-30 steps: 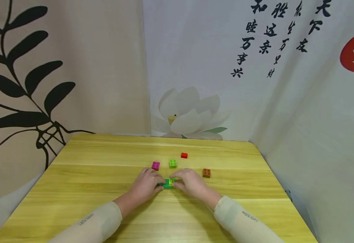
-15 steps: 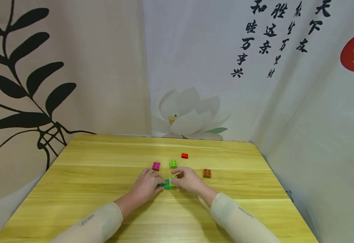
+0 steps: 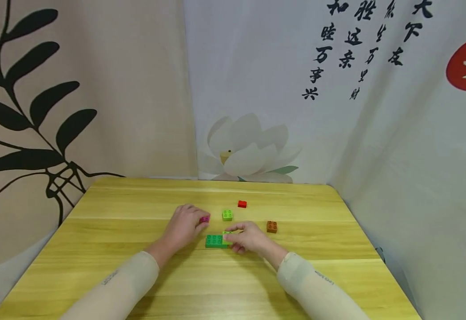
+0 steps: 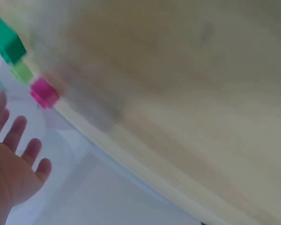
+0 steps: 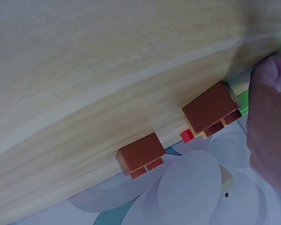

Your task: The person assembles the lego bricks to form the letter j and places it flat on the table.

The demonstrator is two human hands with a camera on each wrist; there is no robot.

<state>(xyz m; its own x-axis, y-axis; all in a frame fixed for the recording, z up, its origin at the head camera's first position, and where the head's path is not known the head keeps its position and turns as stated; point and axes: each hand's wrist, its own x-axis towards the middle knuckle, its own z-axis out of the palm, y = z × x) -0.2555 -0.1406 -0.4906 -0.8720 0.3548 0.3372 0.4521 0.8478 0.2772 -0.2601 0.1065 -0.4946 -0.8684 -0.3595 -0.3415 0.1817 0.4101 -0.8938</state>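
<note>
My left hand [image 3: 182,224] reaches over the magenta brick [image 3: 205,219], with its fingertips around it in the head view. In the left wrist view the fingers [image 4: 32,151] look spread and apart from the magenta brick [image 4: 44,93]. A longer green brick [image 3: 214,241] lies on the table, and a light green brick [image 3: 226,239] sits on its right end. My right hand [image 3: 250,238] pinches this light green brick between thumb and index finger. The right hand partly hides both bricks.
Beyond the hands lie another light green brick [image 3: 227,215], a red brick [image 3: 242,204] and a brown brick [image 3: 272,227]. The right wrist view shows a second brown brick [image 5: 210,110], with something yellow behind it. A printed curtain [image 3: 248,89] hangs behind the wooden table [image 3: 117,222].
My left hand has left the green brick and moved forward to the magenta brick. My right hand stays at the light green brick, its index finger having briefly lifted.
</note>
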